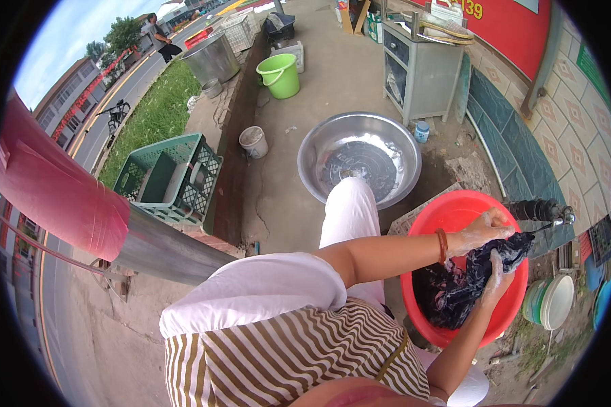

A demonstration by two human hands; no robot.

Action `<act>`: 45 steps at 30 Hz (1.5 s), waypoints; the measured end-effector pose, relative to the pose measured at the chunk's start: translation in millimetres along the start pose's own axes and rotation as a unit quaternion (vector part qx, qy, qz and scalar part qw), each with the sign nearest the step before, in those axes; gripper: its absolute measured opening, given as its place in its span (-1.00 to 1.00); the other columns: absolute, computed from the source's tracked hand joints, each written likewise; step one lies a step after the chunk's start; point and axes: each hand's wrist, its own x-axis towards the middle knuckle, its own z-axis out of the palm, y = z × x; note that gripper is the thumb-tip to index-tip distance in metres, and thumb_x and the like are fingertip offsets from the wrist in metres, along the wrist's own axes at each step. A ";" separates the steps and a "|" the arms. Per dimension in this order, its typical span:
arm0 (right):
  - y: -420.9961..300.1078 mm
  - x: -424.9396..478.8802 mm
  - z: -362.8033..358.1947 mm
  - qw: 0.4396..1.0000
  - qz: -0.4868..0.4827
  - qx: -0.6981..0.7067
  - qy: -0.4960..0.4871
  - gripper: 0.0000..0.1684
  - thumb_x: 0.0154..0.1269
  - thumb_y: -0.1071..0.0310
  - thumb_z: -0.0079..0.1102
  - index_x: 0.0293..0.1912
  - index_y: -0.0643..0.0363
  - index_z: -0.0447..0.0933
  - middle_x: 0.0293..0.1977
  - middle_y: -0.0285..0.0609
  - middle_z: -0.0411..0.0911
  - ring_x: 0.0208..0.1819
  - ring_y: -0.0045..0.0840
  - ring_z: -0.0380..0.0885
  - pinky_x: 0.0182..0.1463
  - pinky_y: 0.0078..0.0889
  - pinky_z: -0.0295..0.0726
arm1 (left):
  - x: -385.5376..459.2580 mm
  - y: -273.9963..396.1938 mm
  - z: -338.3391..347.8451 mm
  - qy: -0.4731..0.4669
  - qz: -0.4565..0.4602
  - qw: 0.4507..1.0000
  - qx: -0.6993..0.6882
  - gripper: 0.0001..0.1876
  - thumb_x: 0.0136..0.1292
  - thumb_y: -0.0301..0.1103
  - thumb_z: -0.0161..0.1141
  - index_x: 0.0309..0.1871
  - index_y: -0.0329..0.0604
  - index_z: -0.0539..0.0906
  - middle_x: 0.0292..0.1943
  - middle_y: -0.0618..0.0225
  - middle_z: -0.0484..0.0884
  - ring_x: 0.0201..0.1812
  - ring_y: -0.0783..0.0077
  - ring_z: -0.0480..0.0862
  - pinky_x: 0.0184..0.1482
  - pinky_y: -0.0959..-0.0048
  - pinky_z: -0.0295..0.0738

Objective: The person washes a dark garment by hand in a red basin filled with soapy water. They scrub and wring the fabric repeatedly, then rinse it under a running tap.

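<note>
A red plastic basin (430, 216) stands at my right with dark wet clothes (450, 300) in it. Both hands are over this basin, wet with suds. My left hand (481, 234), below a reddish bracelet, holds the upper part of a dark soapy garment (509, 254). Lower on the same cloth, my right hand (498, 280) grips it with the thumb showing on top. The garment hangs down towards the other clothes, some with pinkish patches. Close beyond the left hand is a metal tap (565, 216) on the wall side.
A large steel basin (310, 170) stands ahead, beyond my knee. Left are a green plastic crate (168, 203), a white bucket (254, 145) and a lime green bucket (283, 81). A grey cabinet (427, 81) is ahead right; lidded tubs (555, 302) stand right. A person (159, 38) is by the road.
</note>
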 end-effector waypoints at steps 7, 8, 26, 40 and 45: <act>-6.2 19.4 -35.8 0.979 -0.043 -0.147 0.136 -0.65 0.48 0.24 0.15 0.06 0.32 0.51 -0.08 -0.24 0.54 -0.09 -0.56 0.48 0.08 -0.46 0.45 | -25.3 -10.7 -12.2 -0.021 -0.125 0.984 -0.122 -0.60 0.37 -0.32 0.27 0.19 -0.36 0.57 0.02 0.27 0.67 0.03 0.43 0.62 0.12 0.37 0.49; 5.9 23.4 -60.0 0.980 -0.072 -0.149 0.112 -0.73 0.49 0.26 0.14 -0.03 0.30 0.55 -0.19 -0.33 0.53 -0.15 -0.65 0.44 0.02 -0.54 0.42 | -24.0 -6.8 -17.3 -0.005 -0.143 0.979 -0.143 -0.65 0.42 -0.29 0.22 0.13 -0.35 0.59 0.00 0.26 0.68 0.01 0.42 0.63 0.08 0.34 0.52; -21.3 -1.3 0.4 0.983 0.027 0.173 0.047 -0.59 0.36 0.27 0.30 0.10 0.26 0.48 -0.08 -0.28 0.58 -0.02 -0.61 0.53 0.13 -0.49 0.47 | -11.7 19.3 4.3 -0.113 -0.104 0.985 -0.073 -0.50 0.35 -0.32 0.28 0.31 -0.28 0.45 0.22 0.16 0.54 0.18 0.38 0.60 0.15 0.41 0.56; -13.8 3.8 -34.0 0.978 -0.109 0.100 0.150 -0.72 0.16 0.57 0.13 -0.08 0.24 0.52 -0.16 -0.22 0.58 -0.11 -0.46 0.58 0.06 -0.42 0.55 | -38.0 20.0 24.3 -0.097 -0.151 0.941 -0.286 -0.66 0.34 -0.47 0.14 0.18 -0.24 0.51 -0.07 0.27 0.69 -0.06 0.37 0.72 0.02 0.34 0.68; -44.8 -48.2 19.1 0.859 -0.346 -0.374 -0.041 -0.89 0.08 0.28 0.31 -0.36 0.05 0.61 -0.22 -0.12 0.56 -0.20 -0.15 0.61 -0.27 -0.13 0.59 | -35.2 10.0 9.9 -0.055 -0.232 0.918 -0.316 -0.56 0.41 0.12 0.07 -0.31 -0.09 0.61 -0.35 0.30 0.67 -0.28 0.37 0.69 -0.15 0.32 0.63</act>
